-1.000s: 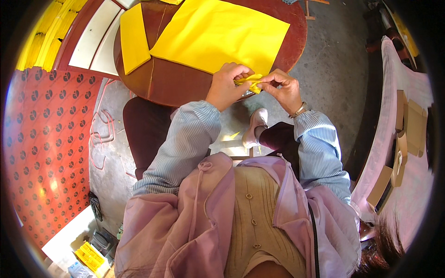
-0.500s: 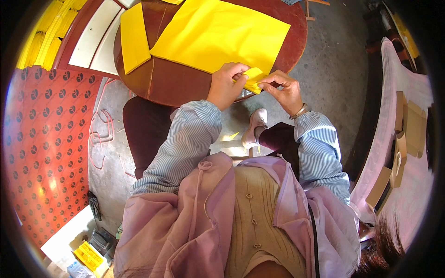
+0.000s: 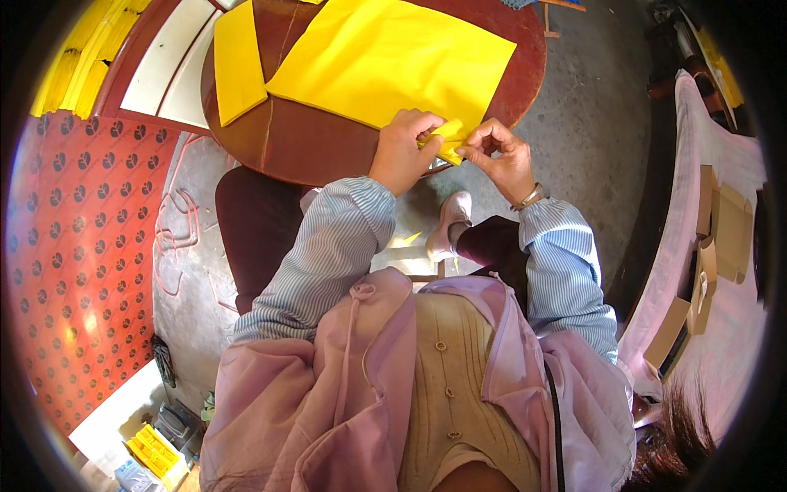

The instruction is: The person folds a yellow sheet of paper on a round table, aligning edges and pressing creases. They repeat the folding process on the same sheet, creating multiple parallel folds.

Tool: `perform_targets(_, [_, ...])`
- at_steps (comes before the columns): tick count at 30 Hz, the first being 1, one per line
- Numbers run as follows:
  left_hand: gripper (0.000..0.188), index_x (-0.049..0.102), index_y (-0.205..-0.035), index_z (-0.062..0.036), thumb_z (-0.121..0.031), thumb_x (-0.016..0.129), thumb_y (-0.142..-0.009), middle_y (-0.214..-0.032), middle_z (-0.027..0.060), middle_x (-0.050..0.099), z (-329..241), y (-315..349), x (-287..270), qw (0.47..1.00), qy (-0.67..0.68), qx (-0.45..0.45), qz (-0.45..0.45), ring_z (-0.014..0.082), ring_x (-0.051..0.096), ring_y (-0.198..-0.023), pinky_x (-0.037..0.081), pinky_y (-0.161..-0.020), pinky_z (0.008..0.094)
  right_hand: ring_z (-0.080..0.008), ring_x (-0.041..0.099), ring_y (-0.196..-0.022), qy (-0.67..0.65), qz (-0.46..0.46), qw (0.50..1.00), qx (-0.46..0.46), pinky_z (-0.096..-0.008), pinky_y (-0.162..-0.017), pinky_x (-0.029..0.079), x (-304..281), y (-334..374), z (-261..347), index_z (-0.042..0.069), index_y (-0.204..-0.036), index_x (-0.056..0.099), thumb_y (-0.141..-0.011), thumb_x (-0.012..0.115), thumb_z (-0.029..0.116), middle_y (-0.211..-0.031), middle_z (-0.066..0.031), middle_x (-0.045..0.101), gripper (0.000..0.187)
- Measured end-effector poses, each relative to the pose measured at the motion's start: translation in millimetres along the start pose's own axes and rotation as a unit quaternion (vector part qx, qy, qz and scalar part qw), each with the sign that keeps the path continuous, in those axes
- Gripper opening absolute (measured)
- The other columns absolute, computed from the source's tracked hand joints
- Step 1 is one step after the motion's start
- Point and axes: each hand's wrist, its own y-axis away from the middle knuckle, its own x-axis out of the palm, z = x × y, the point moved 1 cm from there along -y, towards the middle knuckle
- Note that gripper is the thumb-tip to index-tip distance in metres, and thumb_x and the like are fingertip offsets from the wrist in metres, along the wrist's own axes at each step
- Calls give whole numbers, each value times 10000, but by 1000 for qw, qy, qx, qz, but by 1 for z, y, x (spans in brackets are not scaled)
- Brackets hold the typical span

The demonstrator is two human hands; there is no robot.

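Between left hand (image 3: 402,152) and right hand (image 3: 502,162), the yellow sheet's corner (image 3: 449,132).

A plain yellow rectangular sheet (image 3: 393,66) reaches the near edge of a reddish-brown round table (image 3: 316,139); cloth sleeves (image 3: 324,250) are blue-and-white striped.

No lettering is legible; black emblems (image 3: 56,260) repeat across the red panel (image 3: 90,275).

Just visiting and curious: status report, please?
Left hand, right hand: both pinching folded yellow material. Yellow sheet: spread on table. Nothing visibly in the way.
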Motion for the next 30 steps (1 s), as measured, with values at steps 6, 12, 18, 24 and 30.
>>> perform_targets(6, [226, 724, -1135, -28, -78, 748, -916, -1019, 146, 724, 6, -1, 1, 1000, 15, 16, -16, 256, 725, -914, 572, -820, 345, -109, 692, -768, 41, 5, 999, -30, -254, -717, 560, -1, 0, 7, 20, -1043, 789, -888, 842, 61, -884, -45, 742, 168])
perform_targets(12, [245, 726, -1154, -27, -70, 735, -914, -1029, 157, 728, 7, -2, -1, 999, 37, 17, -2, 251, 723, -906, 571, -825, 342, -124, 706, -765, 37, 1, 999, -13, -268, -716, 566, -1, -1, 6, 13, -978, 811, -881, 851, 81, -870, -56, 750, 125])
perform_targets(18, [298, 743, -1164, -61, -42, 735, -867, -1047, 134, 722, 0, -1, -6, 997, 61, 45, 34, 238, 718, -936, 568, -861, 326, -117, 694, -756, 32, 1, 999, 0, -266, -712, 560, -1, -1, 4, 15, -972, 809, -870, 861, 77, -871, -47, 747, 130])
perform_targets(24, [294, 741, -1162, -55, -42, 735, -868, -1033, 130, 712, -6, 1, -1, 999, 38, 27, 9, 238, 712, -950, 570, -866, 334, -76, 654, -749, 14, -2, 1000, -8, -243, -691, 536, 1, -1, 5, 7, -987, 783, -869, 856, 40, -869, -21, 721, 142])
perform_targets(30, [266, 724, -1159, -25, -57, 735, -895, -1030, 148, 709, 0, 0, -1, 1000, 5, 13, -3, 266, 713, -929, 571, -838, 347, -54, 631, -752, 36, 7, 999, -19, -229, -668, 515, -2, 1, 4, 27, -1051, 759, -862, 864, 33, -878, -4, 704, 216])
